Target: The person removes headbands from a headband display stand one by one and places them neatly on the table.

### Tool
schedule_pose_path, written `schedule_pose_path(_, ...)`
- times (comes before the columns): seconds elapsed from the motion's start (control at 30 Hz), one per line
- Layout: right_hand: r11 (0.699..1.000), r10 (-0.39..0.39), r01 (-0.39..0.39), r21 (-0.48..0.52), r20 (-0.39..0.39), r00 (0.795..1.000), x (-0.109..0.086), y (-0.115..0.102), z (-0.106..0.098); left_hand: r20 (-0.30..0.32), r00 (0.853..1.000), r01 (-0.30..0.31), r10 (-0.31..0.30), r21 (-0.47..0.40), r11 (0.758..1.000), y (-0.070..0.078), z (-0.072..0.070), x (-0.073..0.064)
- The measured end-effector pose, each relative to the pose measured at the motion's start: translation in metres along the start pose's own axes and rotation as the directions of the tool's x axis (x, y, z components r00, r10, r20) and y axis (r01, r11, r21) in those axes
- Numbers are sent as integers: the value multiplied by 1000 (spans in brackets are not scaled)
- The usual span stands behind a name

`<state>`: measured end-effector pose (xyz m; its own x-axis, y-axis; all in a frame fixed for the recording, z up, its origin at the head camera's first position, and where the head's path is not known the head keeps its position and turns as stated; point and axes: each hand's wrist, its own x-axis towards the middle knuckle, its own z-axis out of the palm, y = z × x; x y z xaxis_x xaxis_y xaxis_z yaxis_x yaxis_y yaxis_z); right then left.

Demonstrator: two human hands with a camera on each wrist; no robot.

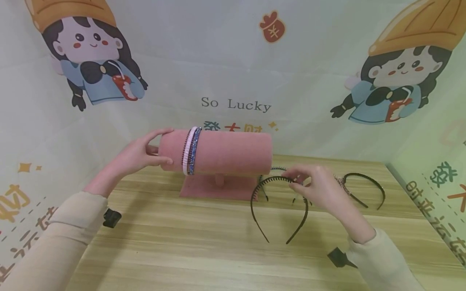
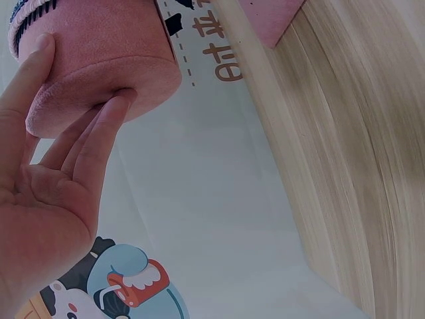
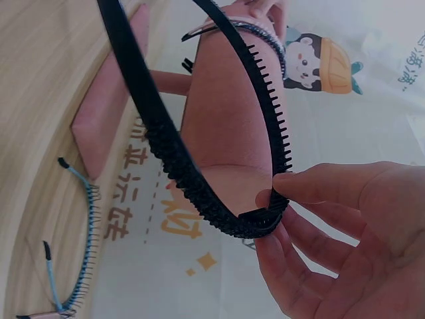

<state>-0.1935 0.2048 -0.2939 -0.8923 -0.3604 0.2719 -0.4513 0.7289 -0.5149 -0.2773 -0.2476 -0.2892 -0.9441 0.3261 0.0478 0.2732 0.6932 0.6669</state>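
My left hand [image 1: 140, 153] grips the left end of a pink padded roll [image 1: 233, 151], which stands on a pink base [image 1: 204, 188]. In the left wrist view, the thumb lies on the roll's side and fingers press its end face [image 2: 99, 93]. A pale pink headband [image 1: 187, 151] and a glittery blue headband [image 1: 195, 151] sit side by side around the roll near that hand. My right hand [image 1: 316, 188] pinches a black toothed headband [image 3: 265, 100] at the top of its arch. Its two ends point down, in front of the roll's right end.
Behind the held headband, a light-blue toothed headband [image 3: 87, 246] lies on the wooden table [image 1: 218, 250]. Another dark headband [image 1: 364, 178] lies farther right. Black clips [image 1: 111, 218] show by the sleeves. A printed cloth [image 1: 204, 60] hangs behind and at the sides.
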Motion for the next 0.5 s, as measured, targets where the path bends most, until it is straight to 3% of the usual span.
schedule_pose_path(0.3, 997, 66, -64, -42, 50, 997, -4, 16, 9, 5, 1000, 5, -5, -2, 1000, 2, 0, 0)
schedule_pose_path(0.5, 999, 44, -43, -21, 72, 996, -5, 28, 17, 1, 1000, 3, -3, -1, 1000, 0, 0, 1)
